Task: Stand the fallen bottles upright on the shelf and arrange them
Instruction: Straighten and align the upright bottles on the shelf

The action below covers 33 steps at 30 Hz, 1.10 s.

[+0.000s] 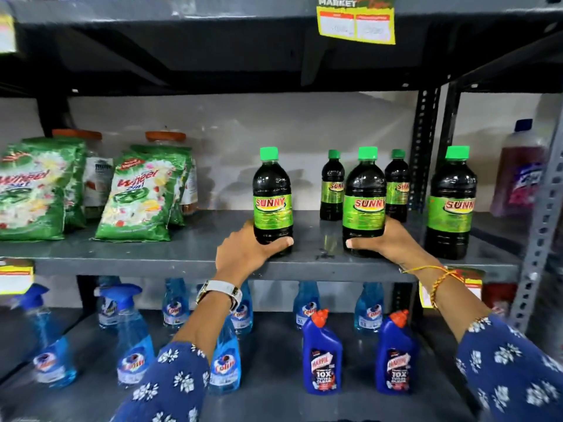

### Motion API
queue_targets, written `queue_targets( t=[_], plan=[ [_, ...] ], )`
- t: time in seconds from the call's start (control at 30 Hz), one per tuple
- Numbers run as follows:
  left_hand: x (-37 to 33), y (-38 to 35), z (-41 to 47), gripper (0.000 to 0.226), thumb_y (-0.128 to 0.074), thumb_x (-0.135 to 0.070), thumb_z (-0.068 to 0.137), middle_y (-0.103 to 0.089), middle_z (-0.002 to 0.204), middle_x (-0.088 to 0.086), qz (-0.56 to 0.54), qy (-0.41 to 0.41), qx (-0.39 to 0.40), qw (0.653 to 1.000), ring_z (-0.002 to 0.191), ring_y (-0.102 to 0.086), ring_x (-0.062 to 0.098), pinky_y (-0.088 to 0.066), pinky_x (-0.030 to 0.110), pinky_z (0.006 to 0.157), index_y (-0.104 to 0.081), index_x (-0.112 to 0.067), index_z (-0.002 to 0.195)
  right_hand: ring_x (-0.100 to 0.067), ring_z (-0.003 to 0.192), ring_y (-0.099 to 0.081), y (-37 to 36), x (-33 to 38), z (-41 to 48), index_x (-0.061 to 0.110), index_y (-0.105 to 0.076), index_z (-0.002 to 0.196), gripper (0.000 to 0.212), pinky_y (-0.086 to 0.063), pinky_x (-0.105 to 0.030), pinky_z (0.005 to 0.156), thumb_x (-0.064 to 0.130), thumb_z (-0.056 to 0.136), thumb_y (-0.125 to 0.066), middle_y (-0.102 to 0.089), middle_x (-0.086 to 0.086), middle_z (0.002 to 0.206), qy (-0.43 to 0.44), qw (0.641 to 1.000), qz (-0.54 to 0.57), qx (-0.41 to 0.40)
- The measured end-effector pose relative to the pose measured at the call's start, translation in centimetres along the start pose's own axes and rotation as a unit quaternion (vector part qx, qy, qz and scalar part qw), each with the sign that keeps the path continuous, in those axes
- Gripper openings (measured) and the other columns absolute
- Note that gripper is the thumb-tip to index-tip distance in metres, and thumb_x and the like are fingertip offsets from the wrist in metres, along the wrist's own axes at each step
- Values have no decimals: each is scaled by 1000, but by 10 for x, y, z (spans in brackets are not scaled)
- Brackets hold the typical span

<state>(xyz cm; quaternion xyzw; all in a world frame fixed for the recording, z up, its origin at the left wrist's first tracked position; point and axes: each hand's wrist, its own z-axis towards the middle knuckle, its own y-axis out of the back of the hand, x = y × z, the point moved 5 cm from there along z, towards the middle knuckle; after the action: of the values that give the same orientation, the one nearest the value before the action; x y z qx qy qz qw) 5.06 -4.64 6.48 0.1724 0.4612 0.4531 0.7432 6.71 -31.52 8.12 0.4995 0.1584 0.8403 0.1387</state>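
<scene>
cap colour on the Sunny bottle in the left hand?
Bright green, clearest in the head view: cap on the Sunny bottle held by the left hand.

the shelf [182, 251] looks like grey painted metal, smooth with a dull sheen. the sunny bottles [272, 202] are glossy dark plastic with matt green caps and shiny paper-like labels. at nine o'clock, the detergent packets [137, 196] are crinkled glossy plastic film.

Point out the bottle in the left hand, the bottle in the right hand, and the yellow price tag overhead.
Left-hand bottle [273, 205], head view: its label.
Right-hand bottle [364, 208], head view: its label.
Yellow price tag [356, 24], head view: its middle.
</scene>
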Motion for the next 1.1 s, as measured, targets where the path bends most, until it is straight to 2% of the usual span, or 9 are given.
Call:
queue_targets(
  t=[0.17,0.3,0.67,0.83,1.0,1.1],
  plan=[
    [1,1,-3,82,-50,-87,55,-69,103,6,31,7,-37,999,94,-63,31,-40,33,67,-56,-23,107,-21,94,-67,0,-1,-2,34,-66,79,34,-49,-43,97,18,57,-85,-72,-1,95,-13,999,-34,-16],
    [0,2,-6,82,-49,-86,56,-69,101,7,39,2,-46,998,93,-63,31,-41,34,67,-54,-22,106,-21,94,-68,1,-2,-3,36,-69,78,34,-50,-46,96,32,48,-85,-74,-2,97,-13,999,-47,-19],
    [-2,3,-8,77,-49,-84,61,-70,96,9,63,-14,-70,995,89,-64,32,-42,34,67,-52,-20,104,-21,94,-67,0,3,-4,35,-65,78,32,-50,-41,95,19,58,-84,-72,-3,98,5,998,-54,-12],
    [-4,3,-9,78,-48,-84,61,-69,97,9,68,-22,-74,995,89,-64,32,-40,34,67,-50,-19,105,-22,96,-67,0,0,-2,31,-66,85,37,-49,-43,96,15,57,-85,-72,-6,101,-3,1000,-17,3],
    [-4,6,-11,88,-40,-84,62,-68,105,10,48,-14,-81,995,96,-63,34,-46,38,75,-43,-19,121,-22,97,-67,0,3,-2,31,-66,84,36,-49,-44,97,14,58,-85,-72,-5,101,8,1000,0,15],
    [0,11,-11,102,-35,-87,63,-64,119,8,-44,-3,-102,994,104,-61,30,-46,39,84,-29,-16,136,-22,94,-68,0,1,-3,33,-68,81,34,-50,-47,95,22,55,-86,-74,-6,99,12,1000,-14,4]
  ],
)
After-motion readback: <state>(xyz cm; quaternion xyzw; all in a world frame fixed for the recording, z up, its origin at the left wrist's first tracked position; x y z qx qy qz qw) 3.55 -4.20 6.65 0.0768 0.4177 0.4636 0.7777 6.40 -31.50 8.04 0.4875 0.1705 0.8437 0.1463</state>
